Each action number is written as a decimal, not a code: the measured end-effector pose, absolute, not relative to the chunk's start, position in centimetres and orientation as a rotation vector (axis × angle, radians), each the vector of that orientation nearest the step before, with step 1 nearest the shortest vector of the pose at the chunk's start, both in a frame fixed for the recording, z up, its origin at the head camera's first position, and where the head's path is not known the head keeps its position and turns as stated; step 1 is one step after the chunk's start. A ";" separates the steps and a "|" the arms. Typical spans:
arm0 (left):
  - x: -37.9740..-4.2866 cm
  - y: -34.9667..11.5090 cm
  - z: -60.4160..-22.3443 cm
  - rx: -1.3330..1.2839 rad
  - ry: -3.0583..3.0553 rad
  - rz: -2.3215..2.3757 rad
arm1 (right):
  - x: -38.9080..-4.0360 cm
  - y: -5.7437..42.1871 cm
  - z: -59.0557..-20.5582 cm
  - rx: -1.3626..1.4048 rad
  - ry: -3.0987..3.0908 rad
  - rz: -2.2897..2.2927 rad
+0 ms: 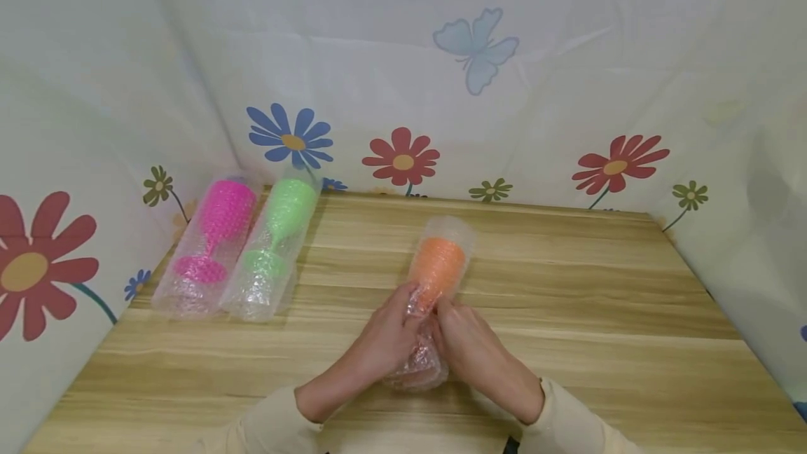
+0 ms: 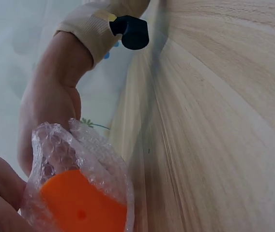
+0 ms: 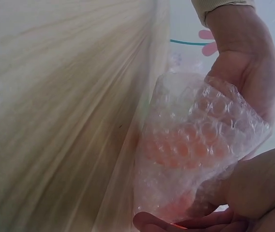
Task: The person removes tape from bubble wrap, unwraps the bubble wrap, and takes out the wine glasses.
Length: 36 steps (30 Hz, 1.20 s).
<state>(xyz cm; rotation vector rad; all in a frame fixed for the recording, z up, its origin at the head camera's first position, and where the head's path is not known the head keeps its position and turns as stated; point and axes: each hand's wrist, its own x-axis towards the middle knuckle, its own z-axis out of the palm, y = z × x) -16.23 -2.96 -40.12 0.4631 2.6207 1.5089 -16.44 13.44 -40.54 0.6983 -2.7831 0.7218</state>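
Observation:
A bubble-wrapped orange goblet (image 1: 438, 265) lies on the near middle of the table, its cup end pointing away from me. My left hand (image 1: 396, 333) grips its wrapped middle from the left. From the right, my right hand (image 1: 473, 343) holds the same wrap, fingers curled in against the goblet. In the left wrist view, the orange base (image 2: 82, 203) shows inside the open end of the bubble wrap (image 2: 96, 152). The right wrist view has clear bubble wrap (image 3: 190, 108) standing out beyond the base, with my right hand's fingers (image 3: 210, 220) bent beneath it.
To the left, a bubble-wrapped pink goblet (image 1: 227, 209) and a bubble-wrapped green goblet (image 1: 290, 205) lie side by side on the wooden table (image 1: 567, 286). A white curtain (image 1: 378, 62) printed with flowers and a butterfly hangs around the back and sides.

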 end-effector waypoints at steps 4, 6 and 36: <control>-16.4 -3.0 -40.2 0.424 2.603 1.522 | -16.4 13.6 -40.4 0.676 -2.799 0.744; -16.5 -2.9 -40.2 0.426 2.592 1.526 | -16.4 13.8 -40.3 0.672 -2.814 0.775; -16.6 -2.7 -40.2 0.358 2.602 1.492 | -16.5 13.8 -39.9 0.682 -2.859 0.883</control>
